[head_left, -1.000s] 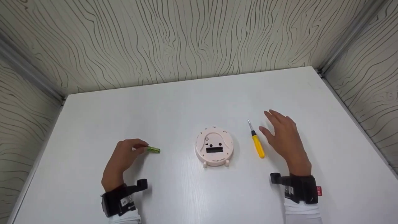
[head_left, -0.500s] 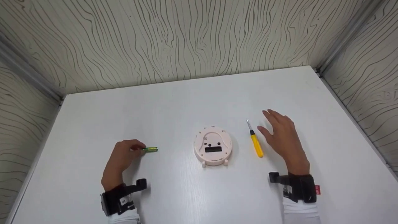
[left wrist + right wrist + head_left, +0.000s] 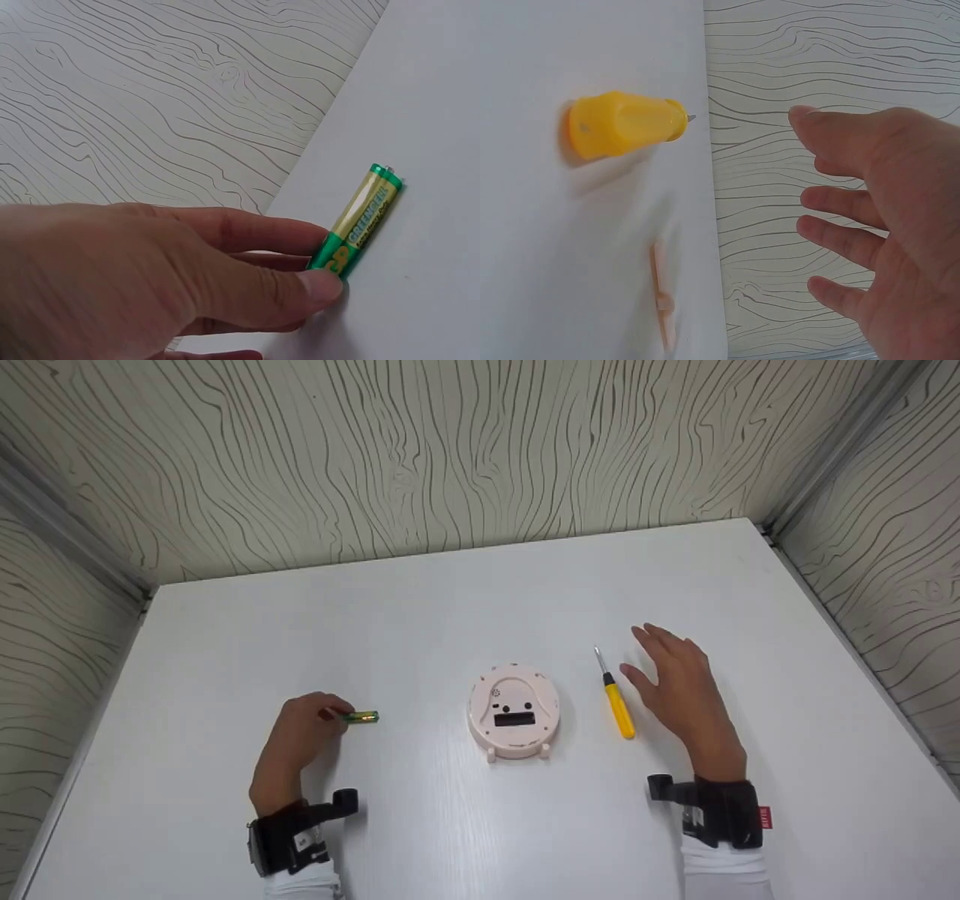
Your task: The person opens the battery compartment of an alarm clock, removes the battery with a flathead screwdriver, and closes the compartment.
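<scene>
In the left wrist view my left hand [image 3: 217, 277] pinches a green and gold battery [image 3: 360, 221] by its lower end, between thumb and fingers. The metal nub of the battery points away from the hand. To the right of that hand in the head view, a round pale pink alarm clock [image 3: 514, 690] lies back up, its dark battery slot [image 3: 514, 719] uncovered. Beside the clock lies a screwdriver [image 3: 619, 706] with a yellow handle. My right hand [image 3: 681, 690] holds nothing; its fingers are spread just right of the screwdriver.
A thin pale pink strip with a small tab [image 3: 664, 301] lies on the table in the right wrist view; the right hand hides it in the head view. Wood-grain panels [image 3: 450, 457] wall the white table [image 3: 420, 825] at the back and sides.
My left hand has turned the battery slightly, from slanting down to the right to nearly level. The right hand, clock and screwdriver have stayed in place.
</scene>
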### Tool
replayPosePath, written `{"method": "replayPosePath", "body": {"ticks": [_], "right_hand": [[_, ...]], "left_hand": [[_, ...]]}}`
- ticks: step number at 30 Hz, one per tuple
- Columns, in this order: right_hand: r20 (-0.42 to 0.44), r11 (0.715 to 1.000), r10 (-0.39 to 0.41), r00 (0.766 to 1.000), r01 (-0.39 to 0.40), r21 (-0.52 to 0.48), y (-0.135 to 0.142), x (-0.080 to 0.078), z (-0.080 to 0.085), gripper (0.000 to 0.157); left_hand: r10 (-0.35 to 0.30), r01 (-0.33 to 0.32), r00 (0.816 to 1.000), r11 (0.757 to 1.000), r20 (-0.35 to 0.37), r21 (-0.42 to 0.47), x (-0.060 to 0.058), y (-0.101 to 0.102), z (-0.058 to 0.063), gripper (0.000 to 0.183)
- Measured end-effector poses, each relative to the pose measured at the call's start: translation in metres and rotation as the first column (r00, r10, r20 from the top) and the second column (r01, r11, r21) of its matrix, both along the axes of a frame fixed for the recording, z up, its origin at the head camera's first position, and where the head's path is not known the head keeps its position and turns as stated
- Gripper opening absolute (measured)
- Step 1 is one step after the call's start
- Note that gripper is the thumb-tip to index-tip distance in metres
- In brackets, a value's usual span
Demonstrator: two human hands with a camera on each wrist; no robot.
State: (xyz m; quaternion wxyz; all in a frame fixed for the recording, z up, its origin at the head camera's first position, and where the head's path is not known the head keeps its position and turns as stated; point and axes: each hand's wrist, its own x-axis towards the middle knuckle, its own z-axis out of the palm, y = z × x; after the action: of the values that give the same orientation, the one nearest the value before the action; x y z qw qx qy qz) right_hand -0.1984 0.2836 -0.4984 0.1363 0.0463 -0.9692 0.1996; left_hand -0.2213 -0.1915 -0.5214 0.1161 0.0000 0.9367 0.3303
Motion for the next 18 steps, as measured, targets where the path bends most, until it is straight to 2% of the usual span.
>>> {"method": "replayPosePath", "body": {"ticks": [10,18], "right_hand": [[0.011,1.000,-0.005,1.000,0.005,-0.011,-0.0003,0.0007,0.0012,0.058],[0.016,1.000,-0.010,1.000,0.010,-0.016,-0.0003,0.0004,0.0012,0.058]], "left_hand": [[-0.006,0.005,1.000,0.998,-0.005,-0.056,-0.0019,0.0026,-0.0001,0.024],[-0.017,0.017,1.000,0.998,0.009,-0.066,-0.0018,0.0028,0.0012,0.026]]}}
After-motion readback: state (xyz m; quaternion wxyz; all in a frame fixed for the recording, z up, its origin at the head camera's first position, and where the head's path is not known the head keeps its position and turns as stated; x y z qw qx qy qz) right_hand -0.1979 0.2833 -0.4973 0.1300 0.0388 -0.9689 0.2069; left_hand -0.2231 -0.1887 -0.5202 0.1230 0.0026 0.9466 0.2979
